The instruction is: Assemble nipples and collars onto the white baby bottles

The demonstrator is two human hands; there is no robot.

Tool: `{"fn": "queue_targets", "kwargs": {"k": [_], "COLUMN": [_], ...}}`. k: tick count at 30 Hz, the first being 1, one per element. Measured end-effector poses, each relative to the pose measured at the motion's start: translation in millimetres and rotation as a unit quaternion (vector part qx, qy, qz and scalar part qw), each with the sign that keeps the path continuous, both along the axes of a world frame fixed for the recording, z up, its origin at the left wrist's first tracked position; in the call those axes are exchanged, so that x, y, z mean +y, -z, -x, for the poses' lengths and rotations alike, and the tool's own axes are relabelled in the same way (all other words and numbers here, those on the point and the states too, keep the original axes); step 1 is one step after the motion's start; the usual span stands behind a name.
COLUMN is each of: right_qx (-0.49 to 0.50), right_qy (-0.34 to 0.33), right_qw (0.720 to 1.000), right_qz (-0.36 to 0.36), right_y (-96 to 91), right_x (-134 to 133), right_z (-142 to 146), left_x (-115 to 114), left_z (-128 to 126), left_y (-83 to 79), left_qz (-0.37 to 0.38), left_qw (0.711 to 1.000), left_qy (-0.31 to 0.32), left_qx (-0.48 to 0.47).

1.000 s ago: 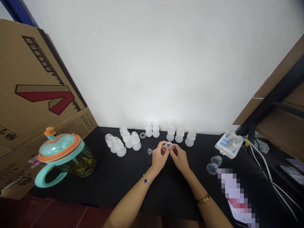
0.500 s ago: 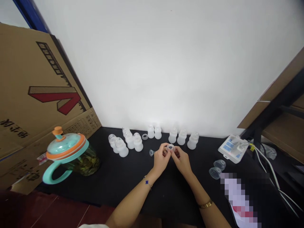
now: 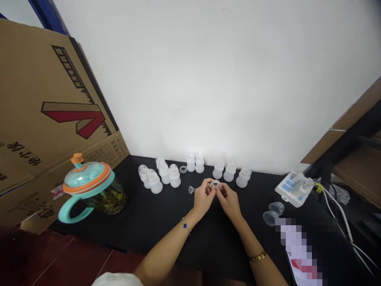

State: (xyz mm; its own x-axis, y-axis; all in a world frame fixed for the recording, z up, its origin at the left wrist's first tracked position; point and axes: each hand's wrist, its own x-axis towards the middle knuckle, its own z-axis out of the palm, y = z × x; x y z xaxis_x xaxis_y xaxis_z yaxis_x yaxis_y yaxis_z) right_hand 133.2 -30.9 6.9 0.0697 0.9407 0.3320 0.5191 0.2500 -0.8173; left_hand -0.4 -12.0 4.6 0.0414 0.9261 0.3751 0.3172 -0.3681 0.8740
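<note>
My left hand [image 3: 204, 196] and my right hand [image 3: 228, 199] meet over the black table [image 3: 149, 226]. Between their fingertips is a translucent white bottle collar ring [image 3: 216, 184], pinched from both sides. Whether a nipple sits inside the ring is too small to tell. Just left of my left hand lies a clear silicone nipple [image 3: 191, 190]. Farther back, a second collar ring [image 3: 183, 169] rests beside two white baby bottles without caps [image 3: 195, 163]. Three baby bottles with clear caps [image 3: 229, 171] stand behind my right hand. Several more capped baby bottles [image 3: 154, 182] are grouped at the left.
Clear dome caps [image 3: 270, 217] lie at the right, near a phone [image 3: 303, 258] and a white power strip [image 3: 294, 188] with cables. A large turquoise-lidded jug [image 3: 95, 186] stands at the left before a cardboard box [image 3: 44, 99]. The white wall [image 3: 208, 79] bounds the back.
The camera view has shifted slightly, so the scene sits a little to the right. Both hands keep hold of the collar ring, with hardly any change in their pose.
</note>
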Motion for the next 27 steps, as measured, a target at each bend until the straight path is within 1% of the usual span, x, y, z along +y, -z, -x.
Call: {"fn": "queue_targets", "kwargs": {"k": [12,20,27], "right_qx": [0.004,-0.005,-0.013], "right_qy": [-0.004,-0.004,-0.004], "right_qw": [1.000,1.000,1.000], "right_qz": [-0.001,-0.005,-0.010], "right_y": [-1.7,0.0,0.9], "right_x": [-1.6,-0.2,0.0], "right_z": [0.6,-0.1,0.4], "left_x": [-0.1,0.2,0.4], "left_z": [-0.1,0.9,2.4], "left_y": [0.9,0.1,0.1], "left_qz": [-0.017,0.003,-0.003], "left_qw": [1.000,1.000,0.999], "left_qy": [0.006,0.011,0.022], "left_qx": [-0.009,-0.013,-0.034]}}
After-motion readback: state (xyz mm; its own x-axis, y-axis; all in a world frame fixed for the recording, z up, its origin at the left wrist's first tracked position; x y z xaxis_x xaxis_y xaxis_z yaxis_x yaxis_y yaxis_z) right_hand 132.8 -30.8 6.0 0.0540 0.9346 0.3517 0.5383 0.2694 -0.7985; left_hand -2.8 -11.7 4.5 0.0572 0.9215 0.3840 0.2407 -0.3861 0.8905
